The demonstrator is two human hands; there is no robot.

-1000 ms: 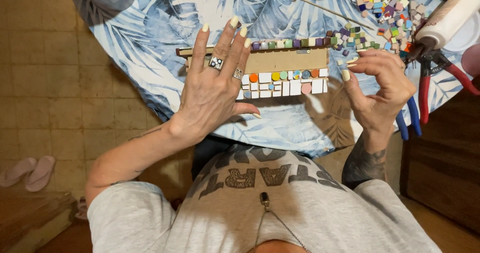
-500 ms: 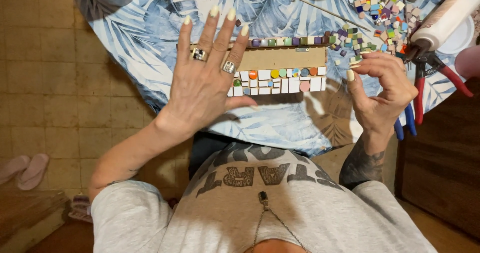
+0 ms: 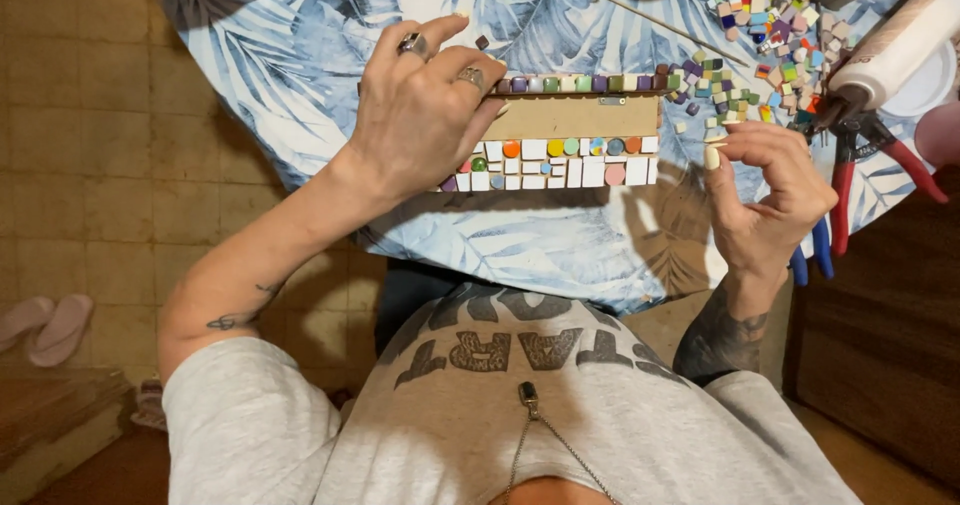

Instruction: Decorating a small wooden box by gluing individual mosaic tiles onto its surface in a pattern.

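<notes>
Floor tiles [image 3: 90, 165] in tan fill the left side. Right of them a round table under a blue leaf-print cloth [image 3: 300, 85] carries the mosaic board [image 3: 570, 130]. Curled loosely, the left hand [image 3: 420, 115] rests on the board's left end. Just right of the board, the right hand [image 3: 770, 185] pinches a small pale tile [image 3: 716, 135], below loose tiles [image 3: 770, 35] at the far right.

Mosaic board [image 3: 580, 117] on table [image 3: 300, 75]; loose tiles [image 3: 770, 25] behind-right; pliers [image 3: 850, 165] right of board.

Round table [image 3: 300, 55] under a blue leaf-print cloth, holding a wooden mosaic board [image 3: 575, 130], loose coloured tiles [image 3: 765, 35], pliers [image 3: 850, 155], a thin stick [image 3: 640, 15]
</notes>
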